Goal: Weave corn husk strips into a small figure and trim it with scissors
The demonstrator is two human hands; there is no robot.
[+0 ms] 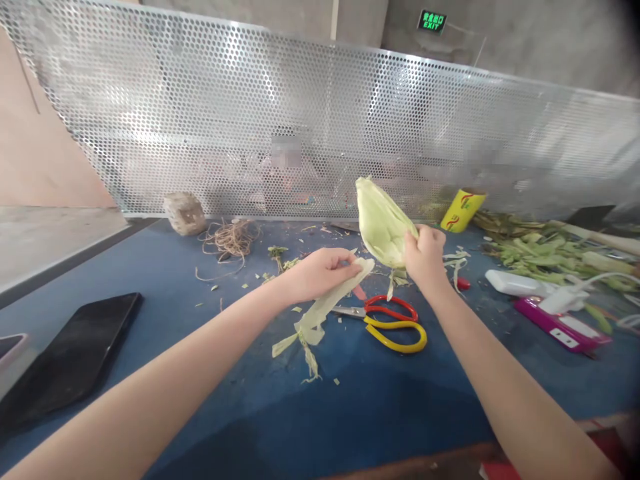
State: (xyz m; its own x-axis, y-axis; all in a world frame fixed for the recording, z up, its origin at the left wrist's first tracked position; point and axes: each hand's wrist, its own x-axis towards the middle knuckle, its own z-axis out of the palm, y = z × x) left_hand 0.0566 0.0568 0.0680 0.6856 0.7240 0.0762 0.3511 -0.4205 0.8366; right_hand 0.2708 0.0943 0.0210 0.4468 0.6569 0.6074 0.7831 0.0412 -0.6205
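Held up in my right hand (426, 259) is a broad, pale green corn husk (383, 223), cupped and pointed at its upper end. My left hand (325, 275) pinches a narrower, whitish husk strip (327, 303) between thumb and fingers. That strip hangs down to a knotted part with loose, frayed ends. Just below the hands, scissors (385, 320) with one red and one yellow handle lie on the blue table (310, 427). Part of their blades is hidden behind the strip. Small scraps of husk are scattered around them.
Tangled twine (230, 240) and a rough, stone-like block (185, 213) sit back left. A black phone (75, 357) lies left. On the right are a yellow roll (463, 210), green husks (540, 253) and a purple power strip (560, 323). A perforated metal screen (320, 120) borders the back.
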